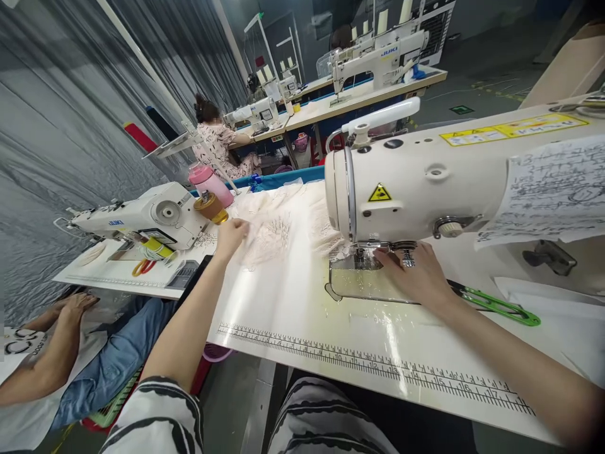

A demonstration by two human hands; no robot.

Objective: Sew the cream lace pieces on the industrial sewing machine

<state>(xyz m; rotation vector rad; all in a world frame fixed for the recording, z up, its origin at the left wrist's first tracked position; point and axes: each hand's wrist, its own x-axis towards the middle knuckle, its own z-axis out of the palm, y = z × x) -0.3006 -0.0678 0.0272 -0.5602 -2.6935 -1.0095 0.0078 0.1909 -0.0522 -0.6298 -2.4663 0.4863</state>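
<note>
My left hand (232, 238) is closed, its fingertips at the left edge of a pale pink sheer fabric (271, 236) spread on the white table. Whether a fold of it is pinched there is hard to make out. My right hand (416, 272) reaches under the head of the white sewing machine (416, 183). Its thumb and fingers are drawn together beside the presser foot (363, 255), and whatever they hold is hidden. More of the fabric lies bunched left of the needle area, over the clear plate.
Green-handled thread snips (508, 307) lie right of my right forearm. A pink bottle (212, 184) and an amber-coloured jar (211, 207) stand beyond my left hand. A printed ruler (354, 358) runs along the front edge. A co-worker (51, 353) sits left beside another machine (142, 217).
</note>
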